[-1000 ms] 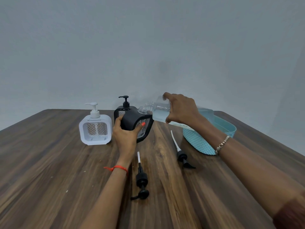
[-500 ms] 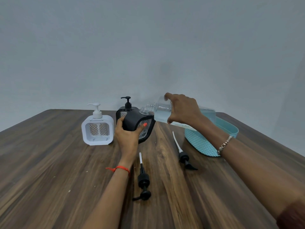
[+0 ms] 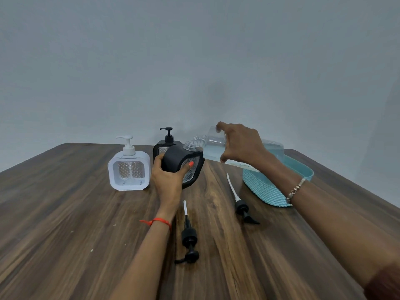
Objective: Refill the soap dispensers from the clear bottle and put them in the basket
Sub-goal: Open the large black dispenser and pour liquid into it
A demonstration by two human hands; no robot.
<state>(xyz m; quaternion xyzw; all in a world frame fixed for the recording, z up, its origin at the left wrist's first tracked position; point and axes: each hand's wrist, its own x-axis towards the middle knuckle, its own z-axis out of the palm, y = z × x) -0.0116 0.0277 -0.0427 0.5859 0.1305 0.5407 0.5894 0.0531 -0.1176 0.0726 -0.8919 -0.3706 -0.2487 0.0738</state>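
My left hand (image 3: 167, 180) grips a black square soap dispenser (image 3: 184, 164) with its pump off, tilted to the right, its open clear neck pointing up-right. My right hand (image 3: 240, 146) holds the clear bottle (image 3: 213, 146) on its side, pale blue liquid inside, its threaded mouth just above the dispenser's neck. A second black dispenser (image 3: 165, 144) with its pump on stands behind. A white dispenser (image 3: 129, 169) with pump stands to the left. The teal woven basket (image 3: 270, 191) sits at the right, partly hidden by my right forearm.
Two loose black pumps lie on the wooden table (image 3: 65, 213): one pump (image 3: 189, 237) beside my left wrist, the other pump (image 3: 241, 205) in front of the basket. A plain grey wall rises behind the table's far edge.
The scene shifted slightly right in view. The clear bottle's mouth stays at the dispenser's neck, tilted about the same; both hands keep their grips.
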